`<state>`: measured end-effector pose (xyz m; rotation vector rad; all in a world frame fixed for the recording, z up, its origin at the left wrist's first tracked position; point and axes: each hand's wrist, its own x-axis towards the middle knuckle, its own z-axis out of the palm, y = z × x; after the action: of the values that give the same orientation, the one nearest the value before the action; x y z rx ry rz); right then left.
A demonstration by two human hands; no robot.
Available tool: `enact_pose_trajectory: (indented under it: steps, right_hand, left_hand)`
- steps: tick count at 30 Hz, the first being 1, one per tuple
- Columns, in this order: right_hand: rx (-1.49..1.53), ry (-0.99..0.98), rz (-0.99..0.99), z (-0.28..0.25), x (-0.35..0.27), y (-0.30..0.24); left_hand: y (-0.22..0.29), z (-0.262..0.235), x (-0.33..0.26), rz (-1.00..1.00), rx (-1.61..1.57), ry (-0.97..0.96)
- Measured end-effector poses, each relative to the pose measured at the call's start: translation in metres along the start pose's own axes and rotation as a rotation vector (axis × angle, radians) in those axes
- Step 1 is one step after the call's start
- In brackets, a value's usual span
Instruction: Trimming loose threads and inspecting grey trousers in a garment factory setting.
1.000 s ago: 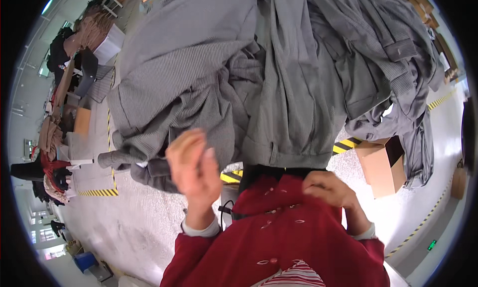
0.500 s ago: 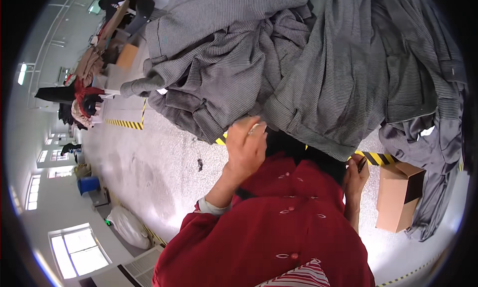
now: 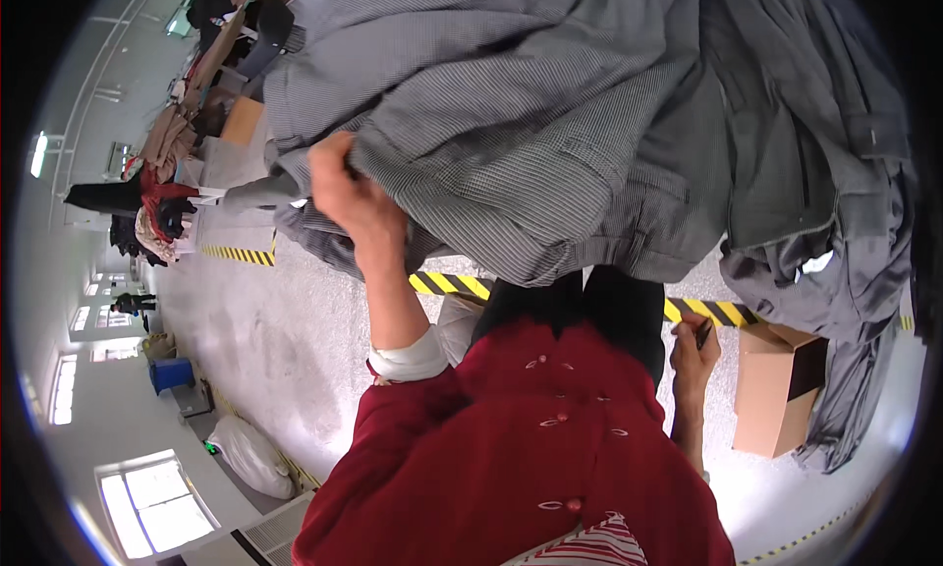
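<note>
A heap of grey, finely checked trousers (image 3: 530,173) fills the upper middle, with a waistband, belt loops and a pocket seam showing. At the left of the heap my left hand (image 3: 356,198) is closed on the edge of one pair, lifting its cloth; the fingertips are partly hidden behind the fabric. My right hand (image 3: 695,355) hangs low on the right, apart from the trousers. Its fingers are closed round a small dark tool (image 3: 703,334), mostly covered, whose kind I cannot make out.
An open cardboard box (image 3: 771,394) stands on the floor at the right, beside hanging grey cloth. Yellow-black tape (image 3: 722,312) marks the floor. More garments (image 3: 162,198) are piled at the far left. A white sack (image 3: 250,456) and a blue bin (image 3: 172,373) stand along the wall.
My left hand has moved up and to the left and taken hold of the trousers' edge. The cloth has shifted and spread. My right hand stays low with the small dark tool.
</note>
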<state>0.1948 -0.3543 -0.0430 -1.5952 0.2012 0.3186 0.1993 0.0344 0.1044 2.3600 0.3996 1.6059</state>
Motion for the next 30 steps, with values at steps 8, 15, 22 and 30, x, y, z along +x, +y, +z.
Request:
enact_pose_trajectory:
  steps: [8,15,22,30]
  right_hand:
    - [0.133,-0.004,-0.028,0.026,0.002,0.001]
    - [0.566,-0.067,0.197,0.051,0.02,0.016]
    - [0.629,-0.246,0.154,0.065,-0.003,0.01]
    - [0.492,-0.333,0.095,0.097,-0.007,-0.049]
  left_hand:
    - [-0.03,0.001,-0.017,-0.048,0.219,-0.224]
    - [-0.029,-0.008,-0.018,-0.035,0.198,-0.244]
    - [0.007,-0.039,-0.05,0.061,0.076,-0.212]
    - [0.082,-0.044,-0.123,-0.178,-0.602,-0.691]
